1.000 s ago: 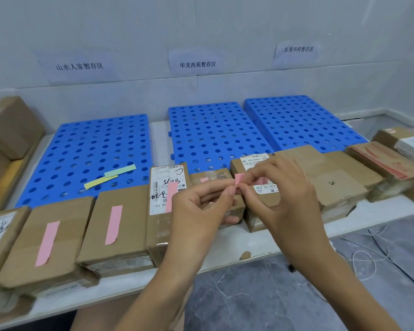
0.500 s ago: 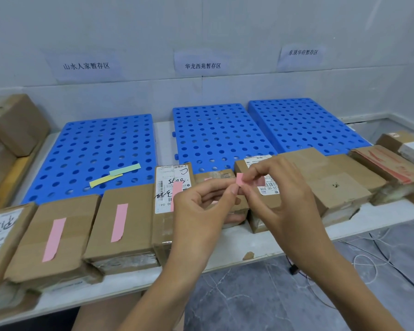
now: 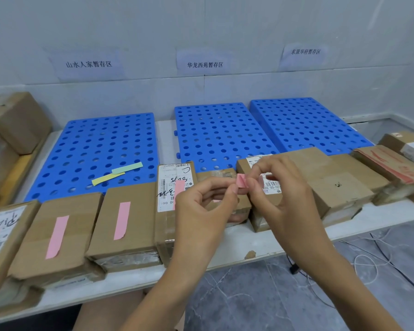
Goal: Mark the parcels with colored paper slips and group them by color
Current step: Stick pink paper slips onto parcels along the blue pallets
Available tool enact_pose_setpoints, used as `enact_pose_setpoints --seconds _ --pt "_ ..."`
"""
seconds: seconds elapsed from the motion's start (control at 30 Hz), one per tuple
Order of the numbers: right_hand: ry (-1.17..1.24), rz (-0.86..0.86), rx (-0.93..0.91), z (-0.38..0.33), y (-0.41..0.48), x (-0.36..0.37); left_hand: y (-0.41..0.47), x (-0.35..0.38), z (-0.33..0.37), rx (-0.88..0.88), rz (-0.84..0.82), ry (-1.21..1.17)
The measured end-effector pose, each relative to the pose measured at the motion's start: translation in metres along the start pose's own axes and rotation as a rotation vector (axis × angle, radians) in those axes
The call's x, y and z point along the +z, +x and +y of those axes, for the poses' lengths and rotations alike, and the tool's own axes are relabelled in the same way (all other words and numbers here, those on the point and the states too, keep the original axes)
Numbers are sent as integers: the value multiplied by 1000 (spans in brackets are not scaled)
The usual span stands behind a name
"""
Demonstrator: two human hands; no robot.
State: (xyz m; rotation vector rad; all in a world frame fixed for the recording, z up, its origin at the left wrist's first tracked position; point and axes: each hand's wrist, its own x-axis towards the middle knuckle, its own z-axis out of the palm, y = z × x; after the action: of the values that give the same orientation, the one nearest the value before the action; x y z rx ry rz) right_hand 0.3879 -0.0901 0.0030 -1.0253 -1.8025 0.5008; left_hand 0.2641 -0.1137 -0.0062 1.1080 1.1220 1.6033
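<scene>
Pinching a Folded Slip

The left hand (image 3: pixel 201 211) and the right hand (image 3: pixel 285 192) both pinched one small pink slip (image 3: pixel 242 180) just above a labelled parcel (image 3: pixel 261 222). The slip looked folded; a hard pull could tear it, or it could drop between boxes.

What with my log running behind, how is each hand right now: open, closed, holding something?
Left hand: closed, pinching the pink paper slip.
Right hand: closed, pinching the same slip's other end.
</scene>
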Motion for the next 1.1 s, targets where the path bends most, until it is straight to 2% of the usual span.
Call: enact_pose_setpoints --seconds 0.17,0.27,0.4,0.57,0.7,1.1 --pt "274 -128 130 -3 2 0 0 -1 0 19 -13 45" --pt "386 -165 128 -5 1 0 1 -1 2 14 -9 10" --pt "352 -115 95 1 0 -1 2 -2 3 20 8 18" --pt "201 -63 23 1 0 -3 5 -7 3 85 -12 172" --pt "136 -31 -44 -5 0 -1 7 -8 4 88 11 202" --pt "391 -61 156 -6 1 -1 5 -13 12 -45 -17 32"
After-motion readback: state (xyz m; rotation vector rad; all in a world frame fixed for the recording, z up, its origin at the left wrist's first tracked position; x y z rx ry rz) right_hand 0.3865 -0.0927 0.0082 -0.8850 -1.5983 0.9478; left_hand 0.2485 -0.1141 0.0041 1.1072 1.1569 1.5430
